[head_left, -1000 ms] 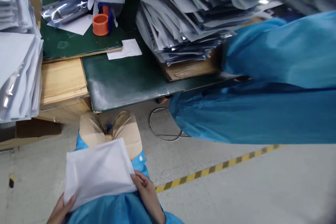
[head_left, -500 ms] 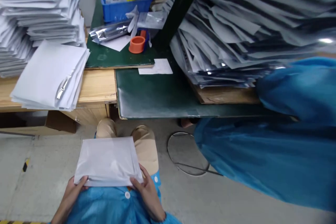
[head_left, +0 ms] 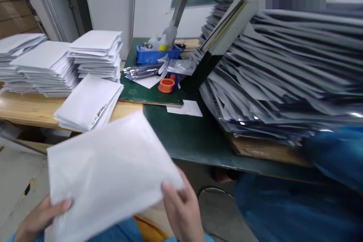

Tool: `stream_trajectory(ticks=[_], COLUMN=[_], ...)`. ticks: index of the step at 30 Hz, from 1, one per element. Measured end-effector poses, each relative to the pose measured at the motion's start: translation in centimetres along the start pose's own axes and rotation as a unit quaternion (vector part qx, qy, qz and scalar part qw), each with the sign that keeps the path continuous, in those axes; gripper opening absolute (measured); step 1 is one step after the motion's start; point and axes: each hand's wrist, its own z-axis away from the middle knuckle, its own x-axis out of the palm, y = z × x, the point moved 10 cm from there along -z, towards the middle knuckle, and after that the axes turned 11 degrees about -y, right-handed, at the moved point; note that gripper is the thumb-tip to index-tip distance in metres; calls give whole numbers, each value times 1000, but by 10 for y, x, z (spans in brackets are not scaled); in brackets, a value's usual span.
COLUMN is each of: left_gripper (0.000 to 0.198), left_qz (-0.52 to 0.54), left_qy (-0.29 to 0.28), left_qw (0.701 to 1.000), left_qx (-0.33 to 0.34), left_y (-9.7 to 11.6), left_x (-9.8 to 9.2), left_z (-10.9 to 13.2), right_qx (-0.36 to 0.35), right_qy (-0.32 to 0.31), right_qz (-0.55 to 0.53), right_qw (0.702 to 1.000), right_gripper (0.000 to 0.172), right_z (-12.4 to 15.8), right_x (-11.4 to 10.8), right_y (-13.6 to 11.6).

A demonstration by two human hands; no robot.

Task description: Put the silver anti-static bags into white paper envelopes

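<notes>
A flat white packet (head_left: 110,170) is held up in front of me, tilted, with its far edge in front of the wooden table (head_left: 17,107). My left hand (head_left: 42,213) grips its lower left side, thumb on top. At the right corner my right hand (head_left: 183,206) pinches it, with the fingers hidden underneath. Just beyond the packet lies a short pile of similar white packets (head_left: 89,100), a shiny silver strip showing at its edge. Taller stacks of white packets (head_left: 96,45) stand behind it.
On the green table (head_left: 170,136) stand a blue bin (head_left: 150,56) with bottles, an orange tape ring (head_left: 166,85) and a paper sheet (head_left: 185,108). A big stack of silver-grey sheets (head_left: 283,79) rises at right. A person in a blue garment (head_left: 278,204) is beside me; a stool (head_left: 215,211) stands below.
Both hands have lifted the white packet from my lap, up and forward toward the wooden table. My view has tilted up, showing more of the stacks and the wall.
</notes>
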Motion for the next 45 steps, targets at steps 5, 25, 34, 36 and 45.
stream_trajectory(ticks=[5,25,34,36,45], left_gripper=[71,20,29,32,28], left_qz=[103,-392,-399,-386,-40], left_qy=[-79,403,394,393,403], left_qw=[957,599,569,569,718], left_qx=[259,571,602,610,566], left_y=[139,147,142,140,157], left_x=[96,98,99,98,-35], left_z=[-40,-23,-37,-35,-52], right_qx=[-108,-83,-28,-16,-87], right_qy=[-191,-123,-175,-180,-155], right_qz=[-31,36,-24,-16,131], right_qw=[975,988,984,983,975], right_gripper=[48,55,39,34,64], right_z=[-98,-189,-187,-190,-182], right_x=[142,214,227,232,222], right_y=[-66,-16,-8,-1,-17])
